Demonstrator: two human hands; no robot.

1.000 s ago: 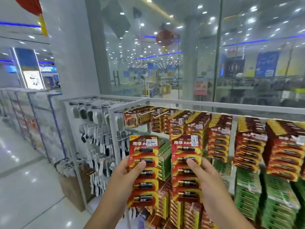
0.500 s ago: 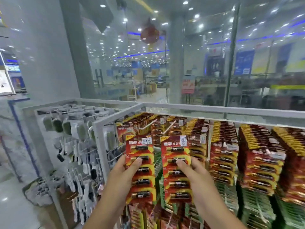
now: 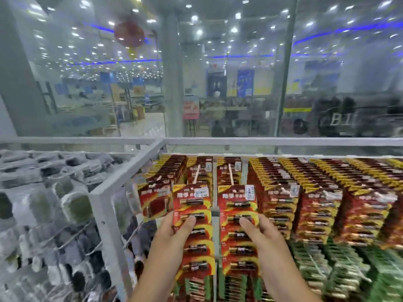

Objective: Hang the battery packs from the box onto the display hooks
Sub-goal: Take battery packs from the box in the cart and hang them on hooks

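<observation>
Since the earlier frames, both hands and their battery strips have moved up and in toward the top row of the rack, and the strips now sit closer together.

Head view: the left hand (image 3: 172, 240) grips a red-and-yellow battery strip (image 3: 193, 227), thumb pressed on the front face, fingers behind the card. The right hand (image 3: 261, 238) grips a second battery strip (image 3: 238, 227) in the same manner. Both strips hang upright, side by side, with a narrow gap between them. Their top edges lie just below the tips of two display hooks: the left hook (image 3: 197, 173) and the right hook (image 3: 230, 174), each projecting forward from packs already hung behind. Whether either strip's hanging hole is on a hook cannot be determined.

To the right, full rows of hung battery packs (image 3: 316, 192) fill the rack; green packs (image 3: 349, 269) hang below them. A white rack frame (image 3: 122, 177) borders the left side. The box is not in view.
</observation>
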